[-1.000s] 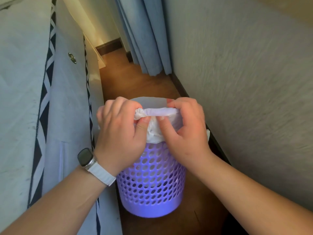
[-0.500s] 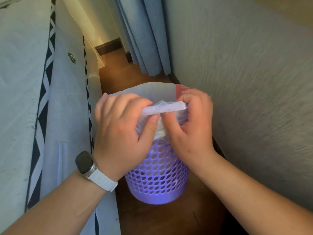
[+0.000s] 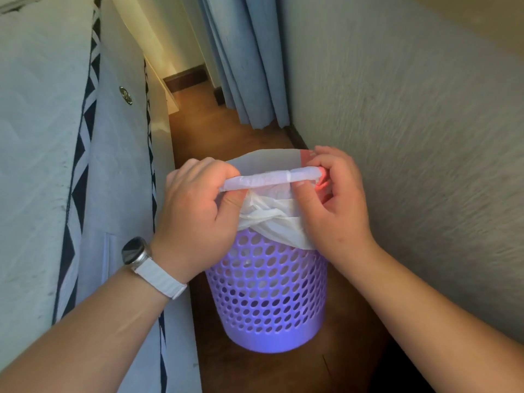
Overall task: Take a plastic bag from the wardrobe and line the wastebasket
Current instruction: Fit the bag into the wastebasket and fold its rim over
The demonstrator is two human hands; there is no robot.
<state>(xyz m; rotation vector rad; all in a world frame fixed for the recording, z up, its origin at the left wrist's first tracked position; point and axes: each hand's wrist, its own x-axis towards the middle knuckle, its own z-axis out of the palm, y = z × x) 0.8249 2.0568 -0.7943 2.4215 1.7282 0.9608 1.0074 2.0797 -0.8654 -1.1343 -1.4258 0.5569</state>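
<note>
A purple perforated wastebasket (image 3: 269, 302) stands on the wooden floor between the bed and the wall. Above its mouth I hold a white plastic bag (image 3: 272, 211) stretched sideways. My left hand (image 3: 195, 219) pinches the bag's rolled top edge on the left. On the right end, my right hand (image 3: 334, 202) grips the same edge, where a red strip shows. The bag's lower part hangs crumpled against the basket's rim. The far side of the bag's mouth stands up behind my hands.
A grey mattress side (image 3: 42, 137) with black-and-white trim runs along the left. A textured wall (image 3: 411, 137) closes the right side. Blue curtains (image 3: 243, 58) hang at the far end of the narrow wooden floor (image 3: 198, 129).
My hands have moved apart, pulling the bag's top edge wider. The bag's mouth has opened and its back wall has risen into view. The view has shifted so the basket looks lower.
</note>
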